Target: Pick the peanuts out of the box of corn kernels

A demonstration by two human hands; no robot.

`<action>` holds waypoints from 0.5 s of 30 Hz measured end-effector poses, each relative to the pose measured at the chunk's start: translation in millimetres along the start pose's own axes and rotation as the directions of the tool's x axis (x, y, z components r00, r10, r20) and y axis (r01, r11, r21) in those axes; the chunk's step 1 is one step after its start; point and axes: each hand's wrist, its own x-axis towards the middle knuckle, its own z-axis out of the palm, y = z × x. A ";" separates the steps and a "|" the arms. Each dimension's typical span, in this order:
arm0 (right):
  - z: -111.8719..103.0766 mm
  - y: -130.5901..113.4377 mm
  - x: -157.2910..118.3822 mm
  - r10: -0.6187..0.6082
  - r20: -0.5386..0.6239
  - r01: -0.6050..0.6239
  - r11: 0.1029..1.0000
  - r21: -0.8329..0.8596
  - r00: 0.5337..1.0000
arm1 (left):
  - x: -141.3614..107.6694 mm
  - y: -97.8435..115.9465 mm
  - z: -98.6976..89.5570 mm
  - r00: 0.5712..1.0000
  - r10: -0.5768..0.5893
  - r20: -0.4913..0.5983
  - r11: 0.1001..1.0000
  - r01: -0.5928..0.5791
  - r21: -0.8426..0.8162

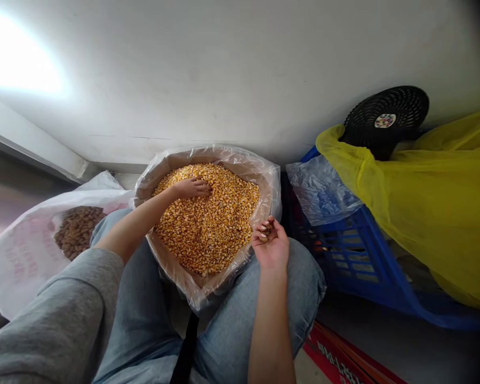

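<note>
1. Centrally, the corn kernels (212, 234) lie in a broad heap inside a clear plastic liner (272, 184), which stands between the person's knees, near the foot of the pale wall (208, 74).
2. The kernels are loose and dry-looking, mostly golden yellow with paler, whitish flecks and some darker orange ones; the heap rises toward the far side, and a brownish inner layer (paper or card, I cannot tell which) shows under the liner's rim.
3. The left hand (190, 188) reaches in from the left and rests palm down on the far part of the heap, its fingers extended and only slightly parted, touching the corn; whether any kernels are under the palm cannot be told.
4. The right hand (272, 248) is turned palm up at the liner's near right edge, above the right knee (306, 272), fingers half curled around a few small brownish pieces (265, 234) (too small to identify).
5. The two hands are well apart.
6. To the left, a white sack (14, 256) shows brown lumps (78, 229) in its mouth.
7. To the right are a blue crate (358, 253), a crumpled clear bag (324, 189), yellow netting (436, 208) and a black fan (402, 109); a red box (324, 354) lies nearer.
</note>
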 end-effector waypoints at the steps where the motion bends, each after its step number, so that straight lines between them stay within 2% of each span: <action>1: -0.7 0.0 0.6 0.001 0.005 -0.001 1.000 0.000 1.000 | 0.0 3.2 -0.8 0.996 -0.066 -0.062 0.997 0.067 0.024; 3: -2.2 0.2 2.0 0.004 0.023 -0.004 1.000 -0.005 1.000 | -3.6 20.2 7.3 0.976 -0.153 -0.154 0.986 0.161 0.040; 4: -2.8 0.5 2.8 0.006 0.033 -0.005 1.000 -0.008 0.999 | -7.5 32.9 16.2 0.976 -0.151 -0.154 0.987 0.158 0.029; 5: -3.1 1.1 3.5 0.008 0.043 -0.007 1.000 -0.011 0.999 | -12.6 47.0 27.7 0.996 -0.067 -0.065 0.998 0.066 -0.010; 6: -3.1 1.8 4.1 0.012 0.051 -0.011 1.000 -0.015 0.999 | -18.3 61.3 40.9 0.997 0.052 0.061 0.996 -0.048 -0.076; 7: -2.8 2.6 4.7 0.018 0.057 -0.017 1.000 -0.018 0.998 | -24.1 74.6 54.8 0.986 0.112 0.125 0.989 -0.099 -0.109; 9: -1.5 4.2 5.3 0.030 0.059 -0.029 0.999 -0.024 0.998 | -33.0 94.8 80.2 0.969 0.159 0.189 0.981 -0.133 -0.143; 12: 1.0 5.0 5.2 0.031 0.045 -0.030 0.999 -0.031 0.999 | -36.2 104.9 102.0 0.963 0.154 0.220 0.980 -0.120 -0.159; 15: 2.6 4.6 5.1 0.018 0.029 -0.016 0.999 -0.036 0.999 | -33.1 99.7 102.4 0.965 0.120 0.232 0.984 -0.085 -0.154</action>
